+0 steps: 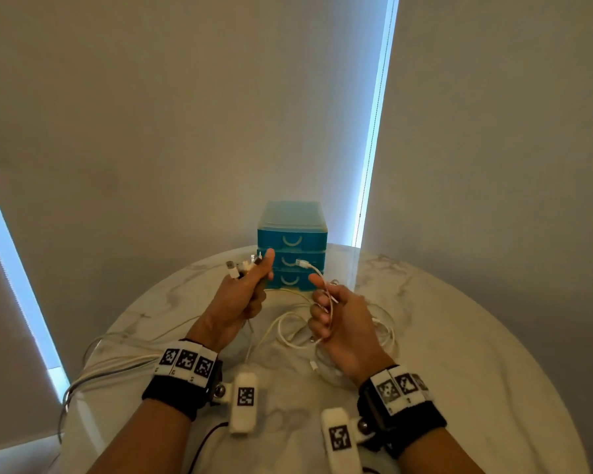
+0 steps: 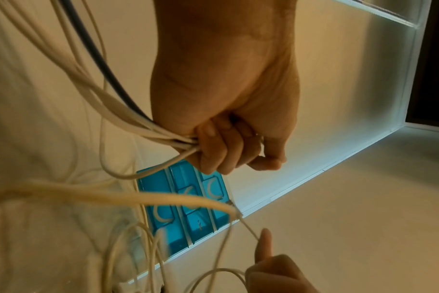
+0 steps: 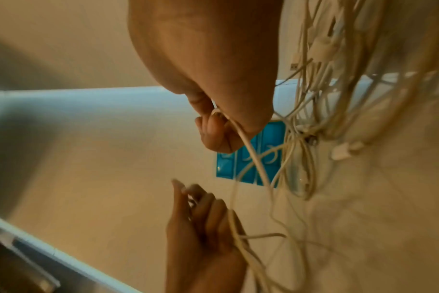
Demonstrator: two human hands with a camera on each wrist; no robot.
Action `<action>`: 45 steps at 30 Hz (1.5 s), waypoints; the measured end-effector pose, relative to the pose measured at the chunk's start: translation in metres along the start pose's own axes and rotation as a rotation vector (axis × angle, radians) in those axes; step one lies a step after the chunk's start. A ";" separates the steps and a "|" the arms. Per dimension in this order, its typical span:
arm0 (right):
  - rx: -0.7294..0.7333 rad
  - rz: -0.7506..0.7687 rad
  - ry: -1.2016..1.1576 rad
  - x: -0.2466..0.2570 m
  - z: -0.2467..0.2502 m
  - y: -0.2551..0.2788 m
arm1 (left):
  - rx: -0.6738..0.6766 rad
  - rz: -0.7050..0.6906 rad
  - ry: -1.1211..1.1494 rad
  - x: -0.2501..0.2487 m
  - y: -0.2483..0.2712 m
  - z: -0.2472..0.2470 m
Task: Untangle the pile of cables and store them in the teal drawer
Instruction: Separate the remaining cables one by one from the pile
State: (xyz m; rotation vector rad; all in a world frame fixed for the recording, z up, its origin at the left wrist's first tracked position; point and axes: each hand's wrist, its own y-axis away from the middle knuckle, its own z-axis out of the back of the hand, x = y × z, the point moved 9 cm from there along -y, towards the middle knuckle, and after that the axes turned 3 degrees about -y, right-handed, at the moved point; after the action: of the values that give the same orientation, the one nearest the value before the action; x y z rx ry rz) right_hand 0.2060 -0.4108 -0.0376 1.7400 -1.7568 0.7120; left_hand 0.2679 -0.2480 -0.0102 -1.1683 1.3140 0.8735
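A bundle of cable ends (image 1: 242, 266) is gripped in the left hand (image 1: 238, 302), fingers curled tight around it, thumb raised, connectors fanned out above the fist. A single white cable (image 1: 317, 278) is pinched in the right hand (image 1: 338, 319), its USB plug held up just beyond the fingers. The loose tangle of cables (image 1: 298, 328) is spread on the desk (image 1: 459, 336) beneath and between both hands. The teal drawer unit (image 1: 292, 246) is seen just beyond the hands, all three drawers closed.

Black wristbands (image 1: 182, 391), white checkered marker tags.
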 end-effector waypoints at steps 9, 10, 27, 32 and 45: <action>0.096 -0.007 0.534 -0.012 -0.020 0.011 | -0.029 0.006 -0.227 0.008 -0.002 -0.001; 0.111 0.005 0.575 -0.011 -0.023 0.012 | -0.045 0.003 -0.229 0.008 -0.003 0.001; -0.143 0.483 0.807 0.076 0.016 0.019 | -0.495 -0.246 0.381 -0.008 -0.003 0.070; 0.094 0.088 1.119 0.034 0.027 0.009 | -0.513 -0.244 0.517 -0.007 -0.004 0.083; -0.200 0.677 1.188 0.088 -0.003 0.031 | 0.045 -0.157 -0.214 -0.032 0.011 0.005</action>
State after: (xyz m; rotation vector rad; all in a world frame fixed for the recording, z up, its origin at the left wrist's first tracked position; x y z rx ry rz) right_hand 0.1748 -0.4700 0.0280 0.2934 -1.3684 1.3891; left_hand 0.2556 -0.2365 0.0193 -1.0951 1.0493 0.8254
